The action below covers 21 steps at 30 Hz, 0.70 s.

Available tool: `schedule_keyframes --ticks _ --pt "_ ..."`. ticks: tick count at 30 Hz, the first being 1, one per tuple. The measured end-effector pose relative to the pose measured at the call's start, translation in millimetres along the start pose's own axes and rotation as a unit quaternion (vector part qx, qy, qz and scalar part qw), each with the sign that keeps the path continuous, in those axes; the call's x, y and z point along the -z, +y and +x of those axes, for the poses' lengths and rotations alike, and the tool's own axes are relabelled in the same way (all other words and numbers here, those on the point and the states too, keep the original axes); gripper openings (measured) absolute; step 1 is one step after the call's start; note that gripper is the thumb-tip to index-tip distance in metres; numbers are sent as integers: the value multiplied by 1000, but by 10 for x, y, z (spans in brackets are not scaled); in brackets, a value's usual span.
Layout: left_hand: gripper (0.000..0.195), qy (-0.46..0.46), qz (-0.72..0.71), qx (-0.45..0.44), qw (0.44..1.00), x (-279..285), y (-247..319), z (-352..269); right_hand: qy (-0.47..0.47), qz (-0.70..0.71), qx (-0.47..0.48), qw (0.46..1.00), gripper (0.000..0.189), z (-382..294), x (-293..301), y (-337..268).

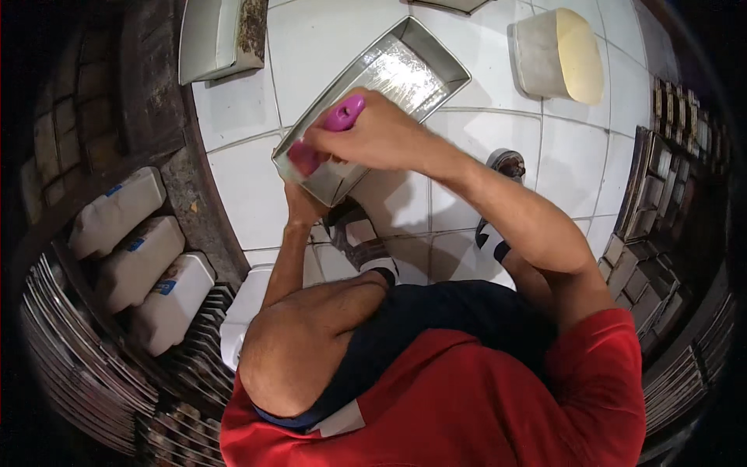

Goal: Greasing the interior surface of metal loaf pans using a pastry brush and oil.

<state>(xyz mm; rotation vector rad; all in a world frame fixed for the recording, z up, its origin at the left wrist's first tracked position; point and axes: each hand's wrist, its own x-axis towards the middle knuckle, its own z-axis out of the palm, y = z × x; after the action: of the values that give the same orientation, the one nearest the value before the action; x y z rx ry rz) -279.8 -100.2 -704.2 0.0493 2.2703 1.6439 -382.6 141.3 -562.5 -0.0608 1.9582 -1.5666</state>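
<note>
A rectangular metal loaf pan [439, 63] is tilted above the tiled floor in front of me, its shiny inner base reflecting light. My left hand [303, 201] supports the pan's near left end from below; its fingers are mostly hidden behind the metal. Inside the pan's near end, my right hand [373, 131] grips a brush-like tool [344, 114] with a pink-purple plastic handle. The tool's lower end is blurred, so its bristles cannot be made out clearly.
Another metal pan [213, 44] stands at upper left, and a tin lined with yellowish paper [578, 55] at upper right. White plastic containers [175, 298] sit on the left beside stacked metal trays [76, 373]. More pans [648, 280] fill the right side. My sandalled feet [356, 233] are below the pan.
</note>
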Motion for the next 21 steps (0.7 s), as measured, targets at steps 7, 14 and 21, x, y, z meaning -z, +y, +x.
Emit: schedule_keyframes --ticks 7,14,21 --pt "104 -10 17 47 999 -178 104 199 35 -100 71 992 30 168 -221 662" --pt "83 5 100 -22 995 -115 -388 115 -58 -220 -28 973 30 320 -166 736" --pt "74 45 27 -101 994 -120 29 158 -8 3 -10 1000 40 304 174 408"
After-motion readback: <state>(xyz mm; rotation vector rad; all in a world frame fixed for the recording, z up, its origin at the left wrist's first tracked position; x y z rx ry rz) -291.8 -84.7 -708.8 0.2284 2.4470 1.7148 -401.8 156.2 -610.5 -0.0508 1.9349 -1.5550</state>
